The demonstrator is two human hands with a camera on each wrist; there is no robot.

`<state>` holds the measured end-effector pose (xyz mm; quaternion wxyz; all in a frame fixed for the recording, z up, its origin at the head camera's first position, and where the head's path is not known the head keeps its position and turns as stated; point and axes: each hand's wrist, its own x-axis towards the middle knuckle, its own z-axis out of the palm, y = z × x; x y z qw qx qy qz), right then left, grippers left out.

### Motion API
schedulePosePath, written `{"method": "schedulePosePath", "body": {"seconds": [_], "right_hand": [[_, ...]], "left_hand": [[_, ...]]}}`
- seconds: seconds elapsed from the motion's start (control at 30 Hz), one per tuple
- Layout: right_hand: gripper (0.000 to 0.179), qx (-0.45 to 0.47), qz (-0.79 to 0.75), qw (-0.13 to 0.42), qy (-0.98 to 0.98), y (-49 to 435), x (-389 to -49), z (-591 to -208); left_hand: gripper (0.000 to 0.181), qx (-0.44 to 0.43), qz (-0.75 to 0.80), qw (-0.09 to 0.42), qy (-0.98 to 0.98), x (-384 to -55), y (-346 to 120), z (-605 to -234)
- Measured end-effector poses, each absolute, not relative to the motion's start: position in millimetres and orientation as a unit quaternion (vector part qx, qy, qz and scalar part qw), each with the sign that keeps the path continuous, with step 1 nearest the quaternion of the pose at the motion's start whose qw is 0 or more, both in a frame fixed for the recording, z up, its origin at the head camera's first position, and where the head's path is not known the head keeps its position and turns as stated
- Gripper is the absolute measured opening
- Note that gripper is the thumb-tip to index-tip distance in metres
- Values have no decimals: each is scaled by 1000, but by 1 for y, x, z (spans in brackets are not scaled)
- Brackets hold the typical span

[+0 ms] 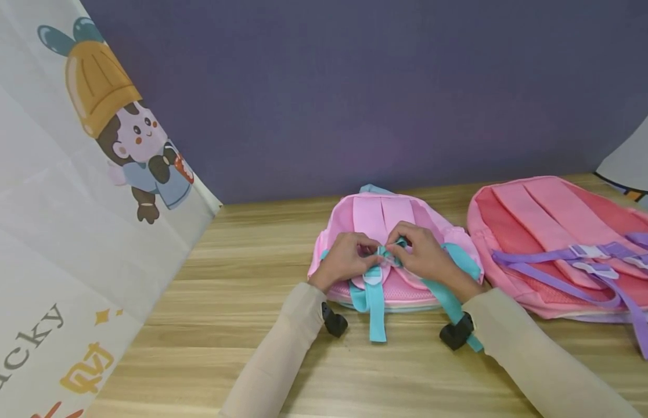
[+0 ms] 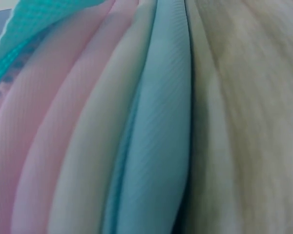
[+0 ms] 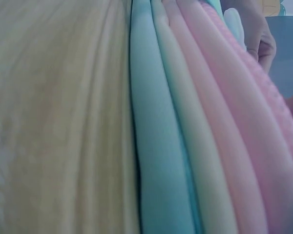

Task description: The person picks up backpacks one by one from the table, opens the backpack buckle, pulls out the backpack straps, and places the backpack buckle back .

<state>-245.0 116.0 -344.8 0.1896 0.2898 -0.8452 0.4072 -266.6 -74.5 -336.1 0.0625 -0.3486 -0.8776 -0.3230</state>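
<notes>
- Pinching teal webbing (image 1: 384, 252) between thumb and fingers, the left hand (image 1: 349, 255) works over the middle of the pink backpack (image 1: 367, 216), just right of the frame's centre
- Gripping the teal webbing from the other side, with curled fingers, the right hand (image 1: 422, 253) sits close beside the left; a pale piece shows between the two sets of fingertips, too small to make out
- The pink backpack lies on the wooden table (image 1: 219, 313), straps upward; a white slider (image 1: 373, 275) sits below the left hand, and a teal strap end (image 1: 377, 316) hangs from it toward the lower middle of the frame
- Another teal strap (image 1: 445, 299) runs under the right wrist toward the lower right
- A larger coral backpack (image 1: 499, 223) lies at the right edge, just beside the pink one, with purple straps (image 1: 546, 283) and white buckles (image 1: 589, 251) across it
- On the left, a pale sheet (image 1: 36, 145) bears a cartoon figure (image 1: 141, 139); a dark wall (image 1: 355, 98) fills the upper middle
</notes>
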Motion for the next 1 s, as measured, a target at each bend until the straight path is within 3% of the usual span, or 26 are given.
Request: {"method": "schedulePosePath", "body": {"seconds": [0.53,0.8,1.0], "right_hand": [[16,302,418,127,-847,118,-245,-344],[3,301,423,143,-842,117,-246,-346],[4,299,422,154,-842,117,-247,-347]], "left_hand": [[18,-354,-317,69,-877,-266,-75,-337],[14,-356,-321,69,-875,-266,-75,-336],[15,-355,-327,65,-873,-266,-76,-336]]}}
